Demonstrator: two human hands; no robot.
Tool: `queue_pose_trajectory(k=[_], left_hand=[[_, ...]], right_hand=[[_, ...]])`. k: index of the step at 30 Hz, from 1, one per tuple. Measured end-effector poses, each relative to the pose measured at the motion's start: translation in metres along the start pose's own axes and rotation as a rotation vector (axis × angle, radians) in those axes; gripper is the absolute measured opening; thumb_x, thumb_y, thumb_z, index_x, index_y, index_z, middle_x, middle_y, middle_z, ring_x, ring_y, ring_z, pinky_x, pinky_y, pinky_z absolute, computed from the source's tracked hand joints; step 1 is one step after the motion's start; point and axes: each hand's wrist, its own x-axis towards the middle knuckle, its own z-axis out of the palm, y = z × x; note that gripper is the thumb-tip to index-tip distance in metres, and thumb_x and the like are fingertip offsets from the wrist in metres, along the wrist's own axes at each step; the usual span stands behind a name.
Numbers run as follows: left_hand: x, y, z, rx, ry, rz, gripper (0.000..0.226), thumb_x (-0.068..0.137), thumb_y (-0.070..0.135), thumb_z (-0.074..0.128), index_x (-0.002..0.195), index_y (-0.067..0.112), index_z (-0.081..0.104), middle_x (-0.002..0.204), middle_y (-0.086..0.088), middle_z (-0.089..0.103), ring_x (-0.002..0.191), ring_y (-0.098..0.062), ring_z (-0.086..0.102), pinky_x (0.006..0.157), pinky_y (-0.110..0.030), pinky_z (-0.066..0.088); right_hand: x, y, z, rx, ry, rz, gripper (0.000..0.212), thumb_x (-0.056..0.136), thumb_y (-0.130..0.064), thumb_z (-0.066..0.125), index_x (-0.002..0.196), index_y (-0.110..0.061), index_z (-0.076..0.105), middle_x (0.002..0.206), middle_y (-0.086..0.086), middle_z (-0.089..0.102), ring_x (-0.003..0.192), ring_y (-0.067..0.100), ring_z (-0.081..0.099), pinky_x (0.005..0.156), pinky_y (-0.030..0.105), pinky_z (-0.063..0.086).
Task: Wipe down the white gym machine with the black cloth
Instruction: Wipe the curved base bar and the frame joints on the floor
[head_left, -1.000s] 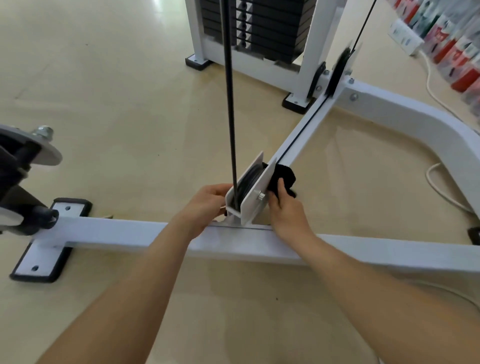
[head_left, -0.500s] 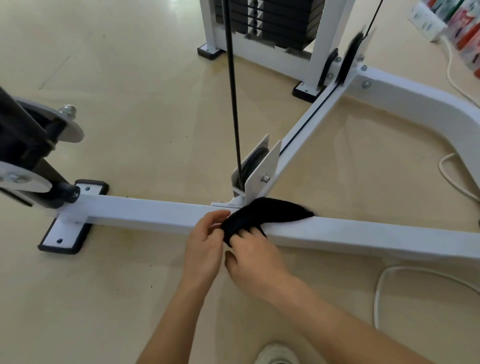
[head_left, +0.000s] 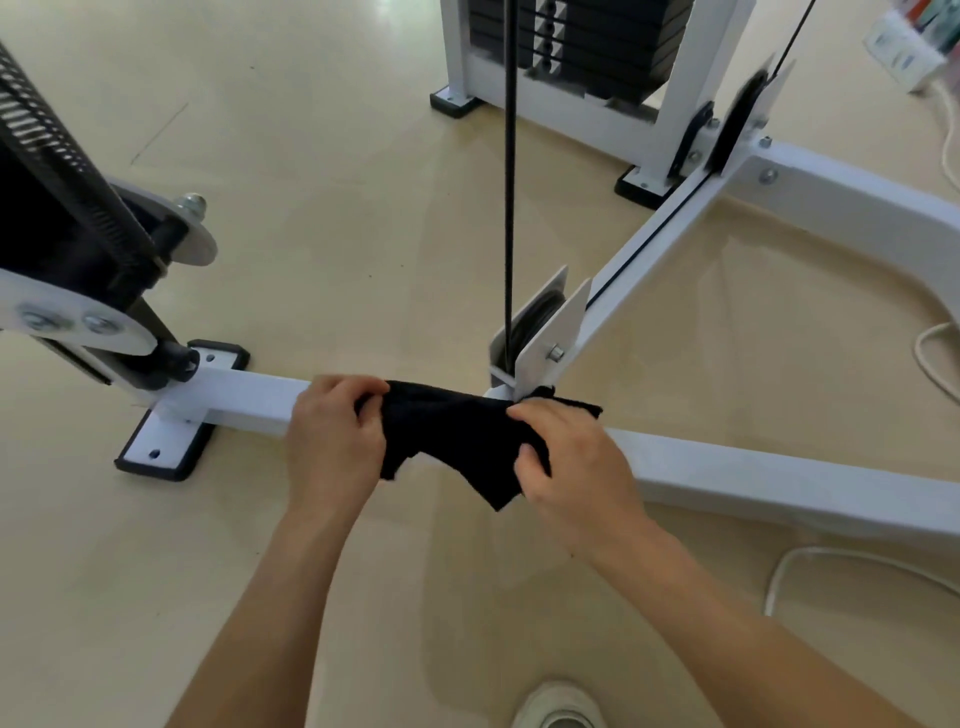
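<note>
Black cloth (head_left: 457, 436) lay stretched over the white bar (head_left: 779, 478), at nine o'clock of the pulley (head_left: 540, 332); left hand (head_left: 332, 436) and right hand (head_left: 571, 462) each pinched an end. Keeping it taut would probably wipe evenly.

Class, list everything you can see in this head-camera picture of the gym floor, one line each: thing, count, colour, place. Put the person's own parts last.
black cloth: one, black, stretched over the floor bar beside the pulley.
floor bar: one, white, running left to right.
diagonal bar: one, white, from pulley towards weight stack.
pulley bracket: one, white, at the bars' junction.
cable: one, black, rising from the pulley.
weight stack: one, black plates, top centre.
foot plate: one, white with black edge, left.
cord: one, white, on the floor, right.
shoe: one, white, bottom edge.
left hand: gripping the cloth's left end.
right hand: gripping its right end.
</note>
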Motion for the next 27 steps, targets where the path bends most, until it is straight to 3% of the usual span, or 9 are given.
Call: queue_pose_trajectory(k=[3, 6, 8, 10, 12, 17, 21, 25, 27], left_hand=[[-0.013, -0.003, 0.031, 0.252, -0.046, 0.105, 0.032, 0.088, 0.040, 0.061, 0.106, 0.015, 0.069, 0.118, -0.015, 0.054, 0.108, -0.038, 0.048, 0.093, -0.045, 0.044], [-0.036, 0.010, 0.068, 0.381, -0.289, 0.186, 0.074, 0.087, 0.065, 0.031, 0.128, 0.010, 0.060, 0.135, -0.022, 0.051, 0.127, -0.040, 0.044, 0.110, -0.050, 0.034], [-0.026, 0.015, 0.081, 0.450, -0.428, 0.244, 0.083, 0.087, 0.069, 0.025, 0.144, 0.013, 0.044, 0.151, -0.016, 0.040, 0.143, -0.033, 0.029, 0.118, -0.048, 0.018], [-0.003, 0.020, 0.086, 0.451, -0.524, 0.291, 0.078, 0.085, 0.071, 0.033, 0.143, 0.019, 0.042, 0.149, -0.004, 0.042, 0.143, -0.023, 0.030, 0.120, -0.045, 0.013], [0.007, 0.022, 0.090, 0.459, -0.524, 0.323, 0.075, 0.085, 0.070, 0.034, 0.137, 0.019, 0.048, 0.142, 0.000, 0.051, 0.137, -0.020, 0.038, 0.118, -0.045, 0.020], [-0.069, 0.023, 0.091, 0.418, -0.409, 0.422, 0.062, 0.094, 0.048, 0.033, 0.136, 0.009, 0.054, 0.148, -0.012, 0.047, 0.138, -0.029, 0.042, 0.108, -0.051, 0.037], [-0.057, 0.009, 0.086, 0.431, -0.345, 0.490, 0.066, 0.091, 0.056, 0.034, 0.137, 0.014, 0.055, 0.149, -0.005, 0.046, 0.138, -0.023, 0.043, 0.108, -0.049, 0.038], [-0.011, -0.027, 0.062, 0.468, -0.403, 0.305, 0.083, 0.085, 0.069, 0.015, 0.153, 0.024, 0.030, 0.161, 0.004, 0.025, 0.150, -0.015, 0.015, 0.120, -0.044, 0.013], [0.014, -0.049, 0.048, 0.469, -0.385, 0.194, 0.080, 0.087, 0.070, 0.014, 0.152, 0.027, 0.028, 0.159, 0.005, 0.026, 0.150, -0.014, 0.012, 0.121, -0.042, 0.006]], right_hand=[[0.002, 0.017, 0.012, -0.382, -0.294, 0.041, 0.058, 0.098, -0.031, 0.044, 0.152, -0.014, 0.031, 0.159, 0.007, 0.027, 0.145, 0.028, 0.025, 0.114, 0.042, 0.028], [0.000, 0.016, 0.024, -0.485, -0.388, 0.067, 0.067, 0.102, -0.039, 0.035, 0.158, -0.016, 0.005, 0.166, 0.005, -0.006, 0.152, 0.022, -0.005, 0.121, 0.044, 0.002], [0.004, 0.019, 0.022, -0.490, -0.381, 0.056, 0.067, 0.103, -0.041, 0.031, 0.158, -0.016, 0.000, 0.166, 0.002, -0.009, 0.152, 0.018, -0.009, 0.122, 0.041, -0.002], [0.006, 0.028, 0.018, -0.515, -0.387, 0.036, 0.070, 0.103, -0.041, 0.032, 0.158, -0.016, -0.004, 0.165, -0.001, -0.010, 0.152, 0.015, -0.009, 0.122, 0.038, -0.002], [0.007, 0.033, 0.015, -0.531, -0.398, 0.016, 0.073, 0.100, -0.036, 0.036, 0.158, -0.017, -0.005, 0.165, -0.002, -0.011, 0.152, 0.014, -0.010, 0.121, 0.036, -0.003], [-0.005, 0.024, 0.014, -0.455, -0.394, 0.025, 0.072, 0.096, -0.025, 0.033, 0.158, -0.019, -0.001, 0.165, -0.003, -0.010, 0.151, 0.013, -0.011, 0.121, 0.035, -0.004], [-0.016, 0.033, 0.002, -0.461, -0.414, 0.012, 0.069, 0.099, -0.019, 0.034, 0.158, -0.019, -0.002, 0.165, -0.002, -0.012, 0.152, 0.016, -0.012, 0.120, 0.033, -0.003], [-0.015, 0.031, 0.003, -0.487, -0.458, -0.010, 0.070, 0.100, -0.016, 0.033, 0.157, -0.023, -0.006, 0.165, -0.001, -0.015, 0.151, 0.017, -0.015, 0.121, 0.035, 0.002], [-0.015, 0.025, 0.010, -0.537, -0.514, -0.020, 0.071, 0.100, -0.016, 0.033, 0.157, -0.024, -0.010, 0.164, 0.002, -0.019, 0.150, 0.019, -0.019, 0.121, 0.040, -0.003]])
